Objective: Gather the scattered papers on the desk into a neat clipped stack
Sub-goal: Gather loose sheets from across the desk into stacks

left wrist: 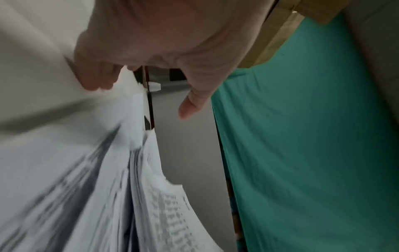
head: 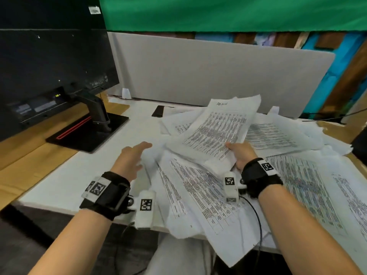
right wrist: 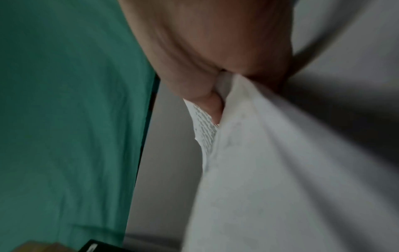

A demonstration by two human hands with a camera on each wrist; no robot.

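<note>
My right hand [head: 239, 153] grips the near edge of a bundle of printed papers [head: 220, 128] and holds it tilted up above the desk. In the right wrist view the thumb and fingers pinch the bundle [right wrist: 248, 153] at its edge. More printed sheets [head: 198, 191] lie scattered beneath, some hanging over the desk's front edge, others [head: 278, 135] spread to the right. My left hand [head: 133, 155] hovers just left of the pile with relaxed fingers, holding nothing; in the left wrist view the left hand [left wrist: 142, 95] shows loose fingers above the blurred sheets [left wrist: 108, 187].
A dark monitor [head: 49, 66] on a black stand [head: 89, 133] occupies the desk's left. A grey partition [head: 198, 72] runs along the back. A small black object [head: 158, 111] lies near the partition. The white desk mat [head: 79, 175] is bare at left.
</note>
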